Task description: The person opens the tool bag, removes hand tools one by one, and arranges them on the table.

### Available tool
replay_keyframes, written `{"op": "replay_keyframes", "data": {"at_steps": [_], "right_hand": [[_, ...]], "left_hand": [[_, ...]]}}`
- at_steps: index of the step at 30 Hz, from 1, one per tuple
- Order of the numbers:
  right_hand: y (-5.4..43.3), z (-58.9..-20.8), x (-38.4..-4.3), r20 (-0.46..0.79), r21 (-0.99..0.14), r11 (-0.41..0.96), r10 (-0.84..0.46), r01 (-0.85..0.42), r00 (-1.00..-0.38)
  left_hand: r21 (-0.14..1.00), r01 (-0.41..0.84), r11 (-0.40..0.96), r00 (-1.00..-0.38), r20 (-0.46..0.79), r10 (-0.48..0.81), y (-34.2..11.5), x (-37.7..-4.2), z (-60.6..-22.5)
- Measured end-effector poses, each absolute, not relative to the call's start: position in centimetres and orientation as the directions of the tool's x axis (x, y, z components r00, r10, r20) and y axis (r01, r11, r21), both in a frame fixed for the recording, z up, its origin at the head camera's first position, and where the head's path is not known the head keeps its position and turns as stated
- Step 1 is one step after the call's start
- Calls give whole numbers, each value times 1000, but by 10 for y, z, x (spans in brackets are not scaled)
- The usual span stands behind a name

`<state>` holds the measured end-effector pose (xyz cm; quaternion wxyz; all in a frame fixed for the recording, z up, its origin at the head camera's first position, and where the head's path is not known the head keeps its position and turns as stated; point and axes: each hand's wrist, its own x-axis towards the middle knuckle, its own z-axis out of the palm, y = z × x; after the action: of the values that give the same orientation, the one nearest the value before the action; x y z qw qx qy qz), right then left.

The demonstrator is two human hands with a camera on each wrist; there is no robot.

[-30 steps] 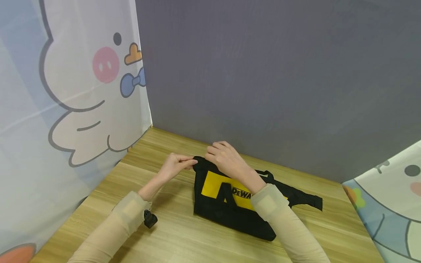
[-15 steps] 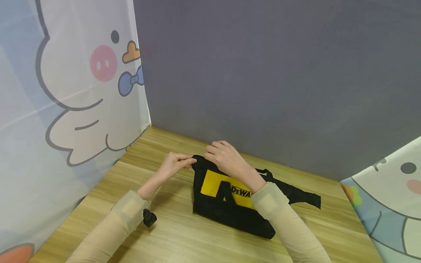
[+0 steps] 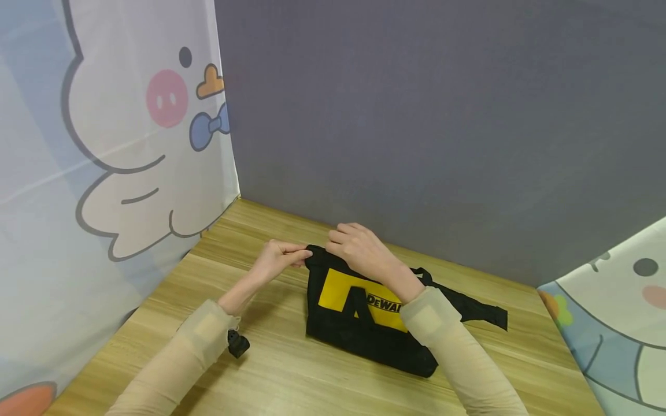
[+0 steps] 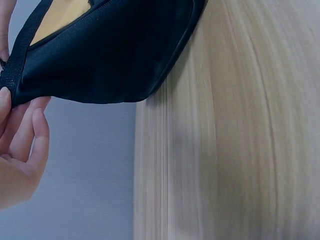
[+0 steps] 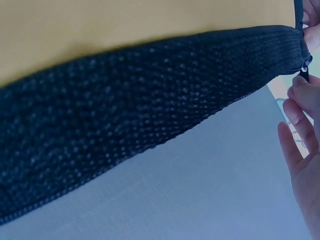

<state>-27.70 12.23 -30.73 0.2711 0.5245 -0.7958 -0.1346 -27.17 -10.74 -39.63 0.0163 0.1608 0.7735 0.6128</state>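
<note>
Fingers of the left hand (image 3: pixel 276 260): thumb and forefinger press together, pinching the far left upper corner of a black soft-fabric tool bag (image 3: pixel 359 341). Fingers of the right hand (image 3: pixel 359 248): curled at the bag's top edge, just right of the left hand; in the right wrist view, thumb and fingertip appear to pinch a small black pull tab (image 5: pixel 304 75) at the bag's end.

The bag is located on the pale wood-grain worktop (image 3: pixel 291 381), right of centre. Its near face carries a yellow fabric panel (image 3: pixel 332 293) with black lettering, partly covered by the right arm. A black fabric strap (image 3: pixel 486 315) extends to the right. Beyond the worktop's far edge stands a plain grey wall (image 3: pixel 416 115).

Handling assessment: the bag should be light, soft and inclined to fold, with little to slip or break; its contents, if any, cannot be seen. The end corner is judged the sound place to anchor it, the tab to be drawn along the top edge with the fabric kept taut.
</note>
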Motion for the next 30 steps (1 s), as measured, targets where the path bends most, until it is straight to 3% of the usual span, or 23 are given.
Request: {"op": "replay_keyframes", "data": {"at_steps": [21, 30], "right_hand": [[120, -302, -286, 315, 485, 378, -917, -788, -246], [118, -290, -285, 238, 365, 329, -937, -871, -254]], "left_hand": [[958, 207, 199, -948, 145, 284, -110, -271, -391], [951, 207, 230, -943, 131, 306, -113, -275, -390]]}}
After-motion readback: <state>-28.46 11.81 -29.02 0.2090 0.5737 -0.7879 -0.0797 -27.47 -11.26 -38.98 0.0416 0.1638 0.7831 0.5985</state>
